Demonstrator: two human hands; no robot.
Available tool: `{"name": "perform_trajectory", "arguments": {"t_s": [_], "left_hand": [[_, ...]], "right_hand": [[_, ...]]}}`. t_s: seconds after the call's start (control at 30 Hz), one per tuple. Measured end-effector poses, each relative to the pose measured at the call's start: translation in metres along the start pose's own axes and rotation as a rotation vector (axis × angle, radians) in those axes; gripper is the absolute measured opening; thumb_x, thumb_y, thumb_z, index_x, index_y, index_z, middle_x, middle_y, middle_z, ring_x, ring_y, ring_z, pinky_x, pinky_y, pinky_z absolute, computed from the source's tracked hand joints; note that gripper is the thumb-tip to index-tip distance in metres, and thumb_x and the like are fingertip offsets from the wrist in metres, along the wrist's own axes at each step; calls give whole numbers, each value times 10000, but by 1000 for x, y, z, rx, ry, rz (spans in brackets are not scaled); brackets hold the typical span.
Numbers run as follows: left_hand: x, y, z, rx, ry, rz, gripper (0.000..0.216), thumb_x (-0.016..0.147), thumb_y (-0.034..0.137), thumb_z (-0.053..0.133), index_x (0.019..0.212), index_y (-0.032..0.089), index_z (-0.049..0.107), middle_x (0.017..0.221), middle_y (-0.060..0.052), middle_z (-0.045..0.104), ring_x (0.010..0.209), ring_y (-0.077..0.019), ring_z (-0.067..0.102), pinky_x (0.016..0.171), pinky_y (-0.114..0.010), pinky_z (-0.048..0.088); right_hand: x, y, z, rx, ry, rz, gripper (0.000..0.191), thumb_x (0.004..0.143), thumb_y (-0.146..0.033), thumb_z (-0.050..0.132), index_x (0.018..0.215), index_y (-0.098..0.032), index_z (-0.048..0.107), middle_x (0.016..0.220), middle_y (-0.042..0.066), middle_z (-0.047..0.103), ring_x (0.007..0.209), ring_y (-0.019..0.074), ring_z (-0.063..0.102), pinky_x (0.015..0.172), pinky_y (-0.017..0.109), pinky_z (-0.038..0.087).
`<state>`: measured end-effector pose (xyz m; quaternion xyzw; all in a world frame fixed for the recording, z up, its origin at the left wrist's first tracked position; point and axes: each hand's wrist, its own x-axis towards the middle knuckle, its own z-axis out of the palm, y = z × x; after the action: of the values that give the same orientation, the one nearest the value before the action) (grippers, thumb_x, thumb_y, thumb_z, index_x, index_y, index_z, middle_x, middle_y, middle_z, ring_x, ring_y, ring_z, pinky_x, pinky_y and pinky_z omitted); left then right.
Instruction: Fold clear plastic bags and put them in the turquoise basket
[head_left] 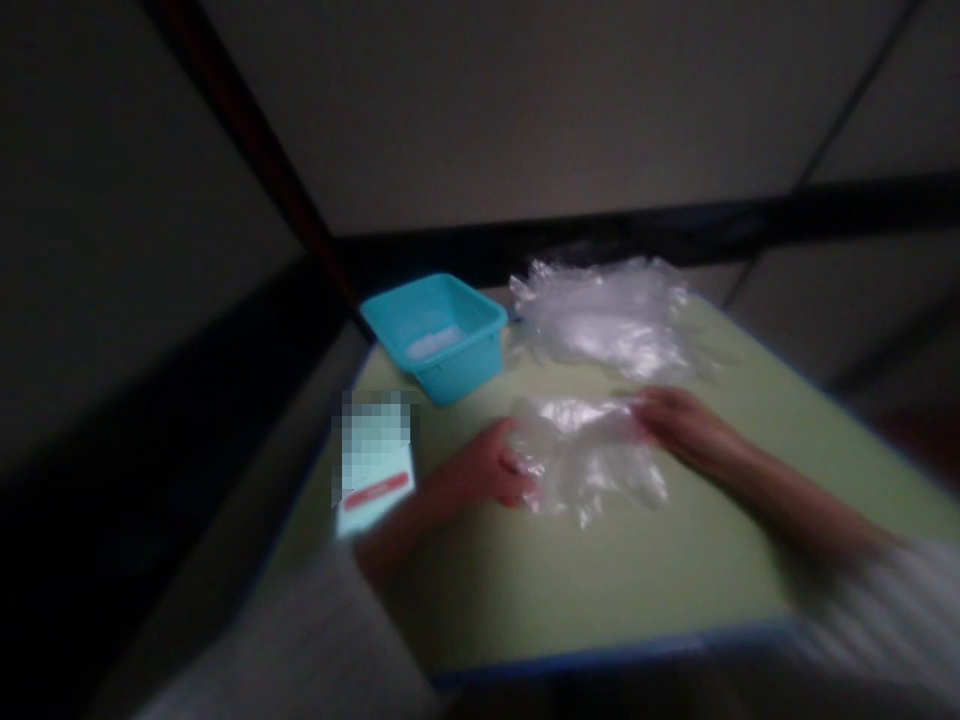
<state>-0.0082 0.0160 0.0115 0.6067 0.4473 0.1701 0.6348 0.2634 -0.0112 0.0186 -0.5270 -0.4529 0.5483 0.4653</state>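
Observation:
A crumpled clear plastic bag is stretched between my two hands over the middle of the table. My left hand is closed on its left side, the fingers curled into the film. At the upper right corner of the bag, my right hand pinches the plastic. The picture is blurred, and I cannot make out anything inside the bag. Behind it lies a pile of clear plastic bags, close beyond my right hand.
A turquoise basket with something whitish inside stands at the back left. A lit phone screen, partly pixelated, lies beside my left forearm. The pale green table has a blue edge. A wall rises behind it.

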Motion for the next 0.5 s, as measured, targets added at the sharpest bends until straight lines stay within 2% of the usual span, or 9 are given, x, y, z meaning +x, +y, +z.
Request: {"name": "perform_trajectory", "arguments": {"t_s": [0.1, 0.2, 0.27, 0.33, 0.4, 0.43, 0.5], "left_hand": [[2, -1, 0, 27, 84, 6, 756, 611, 138, 707, 1263, 170, 326, 622, 68, 588, 492, -128, 622, 430, -181, 445], [8, -3, -4, 33, 280, 101, 647, 660, 139, 646, 1222, 199, 331, 670, 74, 555, 508, -108, 613, 427, -167, 430], [13, -4, -8, 8, 461, 234, 593, 678, 152, 624, 1194, 215, 337, 771, 47, 566, 582, -104, 619, 475, -182, 458], [18, -6, -12, -21, 621, 387, 562, 673, 152, 627, 1160, 224, 355, 922, 0, 573, 741, -120, 632, 587, -216, 504], [21, -7, -14, -36, 709, 494, 534, 662, 136, 627, 1127, 224, 378, 1045, -38, 554, 895, -142, 616, 694, -245, 513], [21, -7, -15, -35, 730, 521, 513, 663, 129, 620, 1112, 221, 389, 1076, -49, 544, 940, -150, 605, 721, -255, 511], [21, -8, -13, -20, 738, 547, 459, 682, 128, 599, 1090, 216, 407, 1092, -57, 538, 966, -158, 595, 737, -268, 508]], "right_hand": [[2, 3, -4, -49, -35, -5, 229, 644, -337, 732, 659, -177, 570, 615, 17, 668, 528, 116, 614, 502, 225, 499], [-1, 1, -10, -109, -170, 80, 257, 663, -366, 733, 682, -167, 573, 621, 23, 683, 520, 110, 630, 487, 203, 501], [-7, -5, -14, -173, -359, 204, 288, 678, -405, 734, 709, -162, 581, 652, 30, 704, 520, 105, 640, 465, 183, 492], [-15, -13, -17, -258, -620, 329, 288, 709, -420, 722, 741, -164, 593, 697, 34, 721, 528, 105, 648, 461, 183, 493], [-20, -20, -20, -346, -825, 410, 274, 743, -419, 700, 716, -167, 595, 661, 28, 710, 501, 108, 634, 457, 202, 496], [-22, -22, -20, -385, -868, 405, 279, 759, -421, 687, 688, -169, 592, 622, 20, 693, 475, 106, 618, 448, 206, 489], [-21, -24, -19, -444, -803, 245, 310, 780, -435, 665, 636, -174, 579, 539, -6, 641, 420, 96, 569, 415, 204, 459]]}}
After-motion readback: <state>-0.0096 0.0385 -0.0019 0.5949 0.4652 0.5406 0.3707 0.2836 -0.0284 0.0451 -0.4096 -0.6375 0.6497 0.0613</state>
